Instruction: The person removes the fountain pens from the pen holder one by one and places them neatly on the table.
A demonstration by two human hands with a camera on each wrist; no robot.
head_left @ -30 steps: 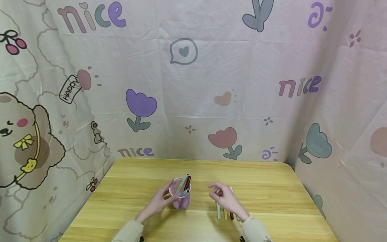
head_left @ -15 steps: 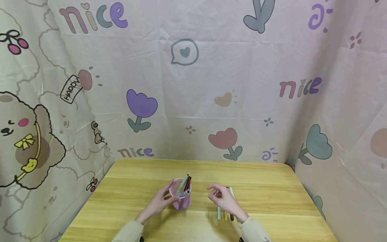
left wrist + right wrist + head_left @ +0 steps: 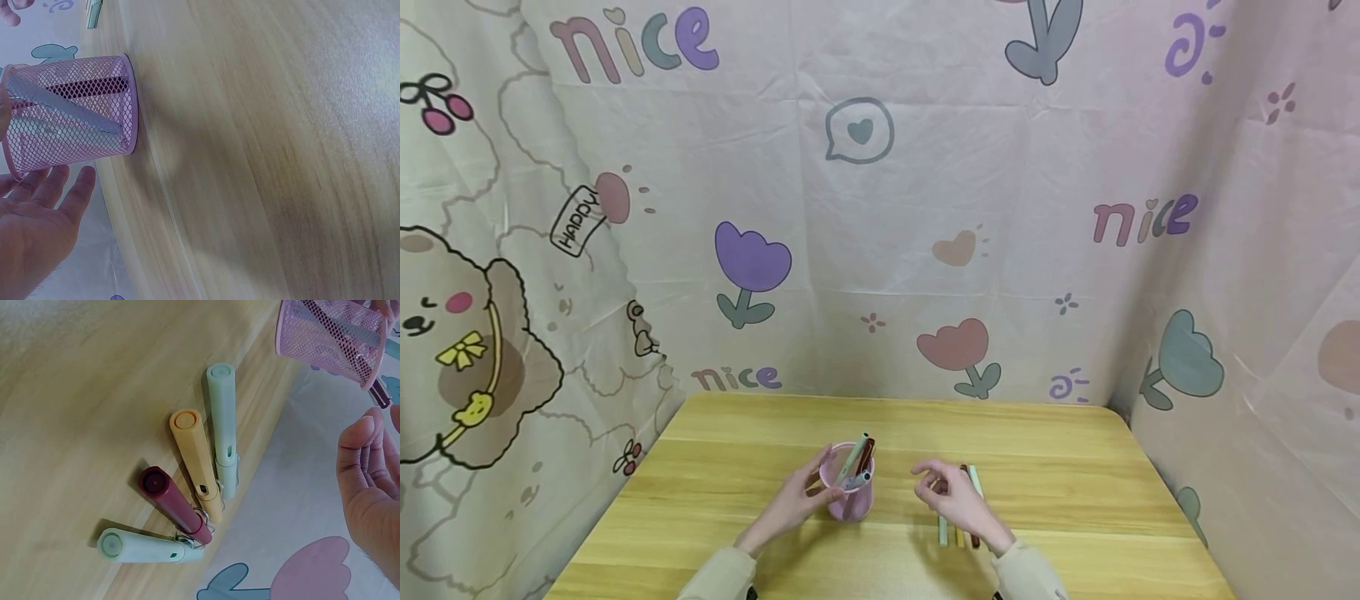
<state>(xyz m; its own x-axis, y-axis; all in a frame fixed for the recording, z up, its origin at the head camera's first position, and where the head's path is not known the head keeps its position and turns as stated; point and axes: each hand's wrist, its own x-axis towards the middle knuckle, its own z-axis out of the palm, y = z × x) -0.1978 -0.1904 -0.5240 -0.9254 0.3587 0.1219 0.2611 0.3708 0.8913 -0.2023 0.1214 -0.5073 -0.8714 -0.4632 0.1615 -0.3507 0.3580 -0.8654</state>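
A pink mesh pen cup (image 3: 850, 508) stands on the wooden table, with my left hand (image 3: 792, 502) holding it by thumb and fingers near the rim. Inside lean a light green pen (image 3: 852, 457), a dark red pen (image 3: 867, 455) and a pale pen (image 3: 62, 103). To the right of the cup hovers my right hand (image 3: 959, 503), its fingers loosely bent and nothing between them. Below that hand several capped pens lie side by side: a green pen (image 3: 222, 422), a yellow pen (image 3: 195, 450), a maroon pen (image 3: 175, 503) and a pale mint pen (image 3: 144, 546).
The table (image 3: 760, 425) backs onto a printed curtain (image 3: 865, 275) with tulips and lettering, which also hangs along both sides. Bare wood shows between the cup and the loose pens.
My right hand has shifted very slightly to the left above the loose pens. The left hand and the cup have stayed in place.
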